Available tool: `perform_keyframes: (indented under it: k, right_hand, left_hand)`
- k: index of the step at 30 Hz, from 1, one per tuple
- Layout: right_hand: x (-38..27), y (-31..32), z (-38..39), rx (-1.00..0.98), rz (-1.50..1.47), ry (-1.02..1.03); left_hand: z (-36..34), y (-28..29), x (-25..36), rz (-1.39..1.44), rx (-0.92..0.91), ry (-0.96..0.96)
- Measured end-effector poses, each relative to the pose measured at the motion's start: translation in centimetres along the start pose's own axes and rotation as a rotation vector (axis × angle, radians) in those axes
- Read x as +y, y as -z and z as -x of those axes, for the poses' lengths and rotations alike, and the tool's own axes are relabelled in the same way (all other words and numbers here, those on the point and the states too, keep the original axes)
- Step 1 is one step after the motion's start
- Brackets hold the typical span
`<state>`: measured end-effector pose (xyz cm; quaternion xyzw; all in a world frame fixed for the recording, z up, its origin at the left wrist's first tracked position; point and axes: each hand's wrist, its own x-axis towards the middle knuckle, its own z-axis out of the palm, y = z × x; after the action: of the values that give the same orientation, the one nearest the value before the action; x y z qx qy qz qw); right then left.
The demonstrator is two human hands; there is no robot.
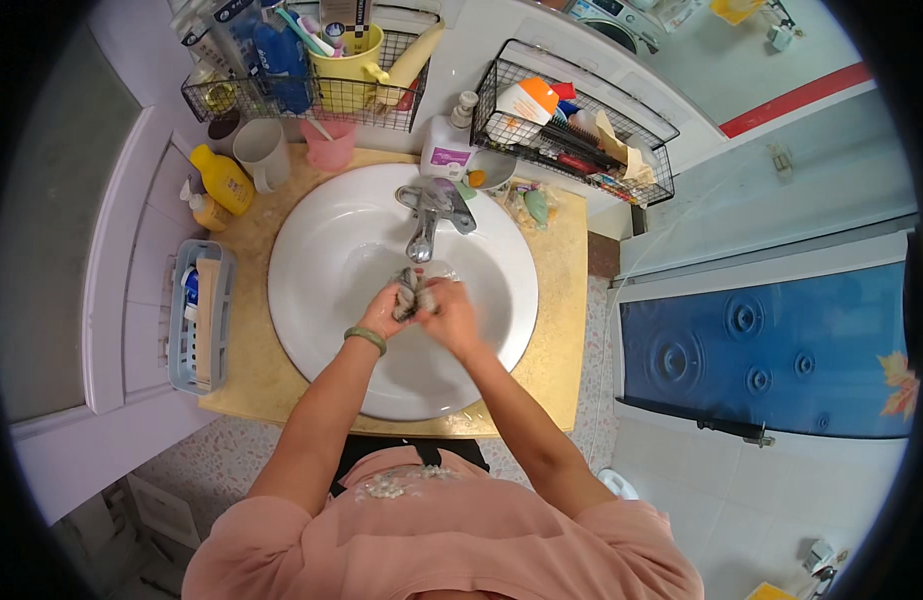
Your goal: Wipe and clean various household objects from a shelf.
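Both my hands are over the white oval sink [312, 330], just in front of the chrome faucet [423, 240]. A small wet bunched cloth [408, 296], grey with dark patches, is between them; its exact kind is hard to make out. My left hand [383, 312], with a green bangle [366, 340] at the wrist, is closed round the cloth's left side. On the other side, my right hand [452, 318] has its fingers curled against the cloth, slightly blurred by motion. Water shows in the basin just beyond the fingers.
A soap pump bottle [448, 140] stands behind the faucet. Wire baskets [357, 105] of toiletries hang on the wall. Left on the yellow counter [250, 330] are a cup [263, 153], yellow bottles [222, 180] and a grey-blue plastic basket [225, 310].
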<state>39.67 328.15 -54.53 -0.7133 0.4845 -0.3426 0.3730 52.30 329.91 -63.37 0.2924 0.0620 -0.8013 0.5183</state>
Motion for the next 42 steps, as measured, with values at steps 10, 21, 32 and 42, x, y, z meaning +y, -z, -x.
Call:
perform_keyframes:
  k: [10,21,32,42]
  right_hand:
    - [7.3,-3.5,-1.9,0.161,0.076,-0.543]
    - [6.2,-2.2,-1.4,0.171,0.306,-0.540]
    - [1.7,-5.4,1.0,0.100,0.220,-0.469]
    - [-1.5,-8.2,2.8,0.225,0.054,-0.207]
  left_hand:
    - [0.4,-4.3,-1.8,-0.398,0.328,0.052]
    - [-1.4,-3.0,-4.1,-0.586,0.263,-0.035]
    - [0.6,-3.0,-1.9,-0.426,0.372,0.073]
    - [-0.2,3.3,-3.0,-0.014,-0.052,0.092]
